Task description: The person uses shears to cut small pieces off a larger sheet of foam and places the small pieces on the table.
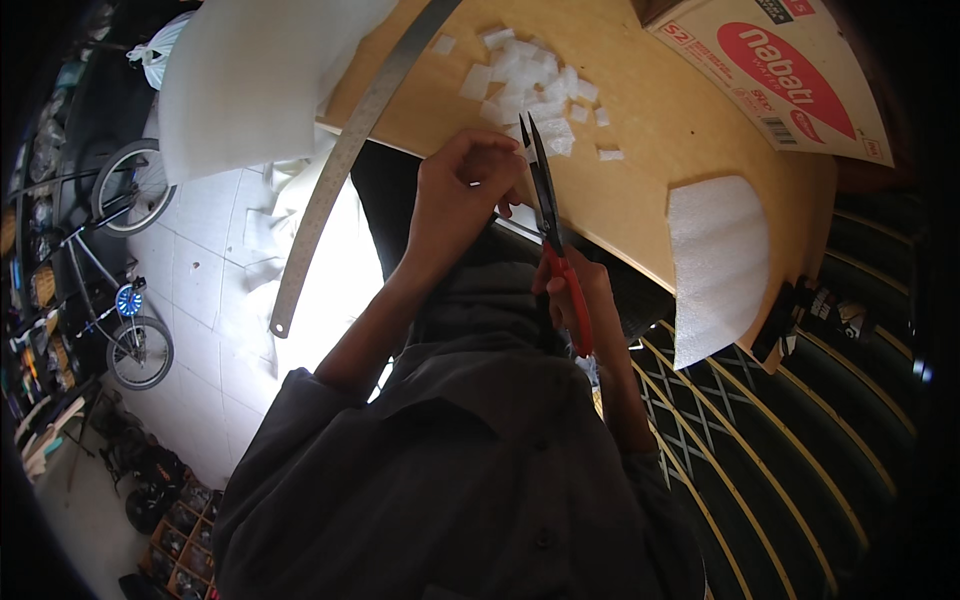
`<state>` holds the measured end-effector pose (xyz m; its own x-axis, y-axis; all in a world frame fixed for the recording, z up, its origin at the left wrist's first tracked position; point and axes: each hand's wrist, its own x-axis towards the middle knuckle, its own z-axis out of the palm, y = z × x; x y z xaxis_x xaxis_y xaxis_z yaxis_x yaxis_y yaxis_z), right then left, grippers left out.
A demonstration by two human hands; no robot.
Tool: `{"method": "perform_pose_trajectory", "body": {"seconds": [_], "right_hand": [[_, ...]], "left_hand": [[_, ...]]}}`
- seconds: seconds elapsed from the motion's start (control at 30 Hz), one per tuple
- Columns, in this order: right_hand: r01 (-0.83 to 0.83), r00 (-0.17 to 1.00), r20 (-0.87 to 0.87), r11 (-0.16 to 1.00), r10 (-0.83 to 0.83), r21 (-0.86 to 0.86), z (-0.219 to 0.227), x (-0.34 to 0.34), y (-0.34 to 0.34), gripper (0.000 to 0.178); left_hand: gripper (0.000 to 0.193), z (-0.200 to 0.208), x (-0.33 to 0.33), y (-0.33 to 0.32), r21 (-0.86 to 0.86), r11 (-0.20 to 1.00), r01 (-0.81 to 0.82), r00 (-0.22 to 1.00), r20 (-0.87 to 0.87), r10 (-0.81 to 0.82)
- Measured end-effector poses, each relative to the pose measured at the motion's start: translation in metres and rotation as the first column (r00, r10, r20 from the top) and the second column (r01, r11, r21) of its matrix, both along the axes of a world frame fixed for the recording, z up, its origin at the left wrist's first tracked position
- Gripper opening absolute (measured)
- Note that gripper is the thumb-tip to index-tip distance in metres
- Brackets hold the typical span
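My right hand [592, 285] is wrapped round the red handles of a pair of scissors [547, 205]. Their dark blades point away from me over the table's near edge, with the tips slightly apart. Close beside the blades, my left hand [460, 192] is closed in a pinch. A small bit of white foam sheet [531, 155] shows between its fingertips and the blades, partly hidden by them. Just beyond lies a loose heap of small cut white foam pieces [530, 85] on the wooden table [625, 210].
A long metal ruler [345, 160] juts over the table's left edge, near a large white foam sheet [240, 90]. On the right are a curved foam sheet [720, 265] and a cardboard box [775, 75]. A bicycle [125, 275] stands on the tiled floor at left.
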<state>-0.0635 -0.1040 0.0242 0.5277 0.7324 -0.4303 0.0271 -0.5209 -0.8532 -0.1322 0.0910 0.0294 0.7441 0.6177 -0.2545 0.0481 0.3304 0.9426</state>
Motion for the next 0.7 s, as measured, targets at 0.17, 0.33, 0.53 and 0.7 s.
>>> {"method": "perform_pose_trajectory", "body": {"seconds": [0.17, 0.33, 0.53, 0.7], "right_hand": [[-0.023, 0.999, 0.046, 0.997, 0.019, 0.08, -0.003, 0.002, -0.001, 0.014], [-0.042, 0.997, 0.071, 0.999, 0.041, 0.021, -0.001, 0.003, -0.002, 0.014], [0.01, 0.994, 0.113, 1.0, -0.011, 0.011, -0.01, 0.007, -0.004, 0.016], [0.134, 0.986, -0.087, 0.989, -0.139, -0.061, 0.007, 0.009, -0.002, 0.009]], "left_hand": [[0.015, -0.005, 0.002, -0.003, 0.013, 0.999, -0.036, 0.999, 0.006, 0.036], [0.014, -0.009, 0.004, -0.005, 0.045, 0.998, -0.034, 0.999, -0.019, 0.035], [0.015, -0.006, 0.006, -0.004, 0.064, 0.998, -0.015, 0.996, -0.091, 0.021], [0.012, -0.013, 0.012, -0.001, 0.571, 0.814, -0.107, 0.985, -0.053, 0.166]]}}
